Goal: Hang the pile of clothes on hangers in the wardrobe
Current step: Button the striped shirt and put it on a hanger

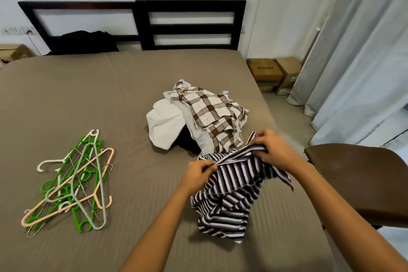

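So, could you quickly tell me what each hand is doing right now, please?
Left hand: pinching the striped shirt.
Right hand: gripping the same shirt.

Only lettering in view: one dark printed word in caps across the front of the nearer cardboard box [267, 69], on the floor by the curtain; too blurred to read for sure. Lower box [268, 86] under it has a blue band w/ small print, illegible. Neighbouring box [289, 68]: small label low on its side, unreadable too.
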{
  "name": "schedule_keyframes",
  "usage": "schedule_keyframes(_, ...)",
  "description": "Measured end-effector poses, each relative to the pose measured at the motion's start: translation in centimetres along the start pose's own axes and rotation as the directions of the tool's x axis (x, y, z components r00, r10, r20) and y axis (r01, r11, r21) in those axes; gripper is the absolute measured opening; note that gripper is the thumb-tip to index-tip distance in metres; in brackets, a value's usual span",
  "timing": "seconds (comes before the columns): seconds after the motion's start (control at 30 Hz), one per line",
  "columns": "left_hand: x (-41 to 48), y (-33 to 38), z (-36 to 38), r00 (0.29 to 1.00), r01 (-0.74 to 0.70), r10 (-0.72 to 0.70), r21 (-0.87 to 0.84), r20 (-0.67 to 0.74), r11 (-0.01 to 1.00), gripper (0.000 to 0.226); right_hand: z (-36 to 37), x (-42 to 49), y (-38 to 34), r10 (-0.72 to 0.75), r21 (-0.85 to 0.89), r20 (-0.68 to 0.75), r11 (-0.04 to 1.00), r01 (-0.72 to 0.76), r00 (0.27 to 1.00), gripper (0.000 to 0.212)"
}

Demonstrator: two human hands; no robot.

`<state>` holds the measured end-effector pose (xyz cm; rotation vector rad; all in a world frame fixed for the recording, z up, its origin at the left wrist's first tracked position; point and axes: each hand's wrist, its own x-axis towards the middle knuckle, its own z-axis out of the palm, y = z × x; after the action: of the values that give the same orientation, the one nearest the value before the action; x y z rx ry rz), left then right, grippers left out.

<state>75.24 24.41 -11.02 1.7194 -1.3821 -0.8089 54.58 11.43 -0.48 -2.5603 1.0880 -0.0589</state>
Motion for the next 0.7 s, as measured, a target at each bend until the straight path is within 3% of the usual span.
schedule_keyframes(0.1, 0.0, 1.2, 0.1, 0.982, -0.041, 0.037, -0.015, -0.183, 0.999, 0.015, 0.5, -0.2, 0.2, -0.008, -0.165, -0.289, 0.985, -0.042, 0.957, 0.021)
schedule_keyframes(0.17, 0.0, 2.2, 0.2, 0.954, -0.118, 0.115, 0.005, -0.277, 0.993, 0.017, 0.2, -0.7, -1.1, 0.01, 0.062, -0.416, 0.998, 0.017, 0.91, 0.018)
schedule_keyframes(0.27, 0.3, 5.2, 0.3, 0.95, -0.197, 0.204, 0.053, -0.236, 0.979, 0.044, -0.9, -0.9, -3.9, 0.15, 0.445, -0.279, 0.895, -0.01, 0.949, 0.019)
schedule_keyframes(0.4, 0.9, 9.6, 0.1, 0.909, -0.268, 0.282, 0.086, -0.307, 0.959, 0.018, -1.8, -1.4, -6.7, 0.139, 0.718, -0.124, 0.696, -0.008, 0.982, 0.031)
schedule_keyframes(0.47, 0.9, 10.2, -0.4, 0.912, -0.239, 0.256, 0.093, -0.321, 0.967, 0.018, -3.8, -2.3, -7.6, 0.125, 0.863, -0.05, 0.505, -0.02, 0.991, 0.03)
schedule_keyframes(0.53, 0.6, 10.5, -0.7, 0.927, -0.217, 0.246, 0.131, -0.284, 0.967, 0.023, -6.4, -3.7, -8.1, -0.017, 0.929, 0.063, 0.367, -0.053, 0.998, 0.045)
schedule_keyframes(0.63, 0.0, 11.1, 0.0, 0.937, -0.208, 0.247, 0.174, -0.248, 0.963, 0.029, -9.6, -6.2, -9.0, -0.269, 0.926, 0.14, 0.377, -0.029, 0.953, 0.07)
schedule_keyframes(0.7, -0.9, 11.5, 0.0, 0.934, -0.138, 0.188, 0.176, -0.305, 0.975, 0.029, -12.1, -8.2, -8.8, -0.329, 0.912, 0.128, 0.411, 0.019, 0.936, 0.065)
